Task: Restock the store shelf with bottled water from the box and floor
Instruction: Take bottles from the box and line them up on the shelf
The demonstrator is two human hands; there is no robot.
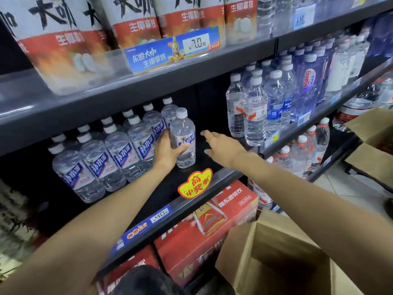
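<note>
The left hand (168, 149) grasps one clear, blue-labelled, white-capped bottle (182, 138) upright on the shelf (214, 165); the right hand (221, 145) hovers released.

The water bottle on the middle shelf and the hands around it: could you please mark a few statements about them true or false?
1. The left hand grips a water bottle standing upright on the shelf. True.
2. The right hand holds a second bottle. False: it is open and holds nothing.
3. The gripped bottle's cap is off. False: a white cap is on it.
4. An open cardboard box sits at lower right. True.
</note>
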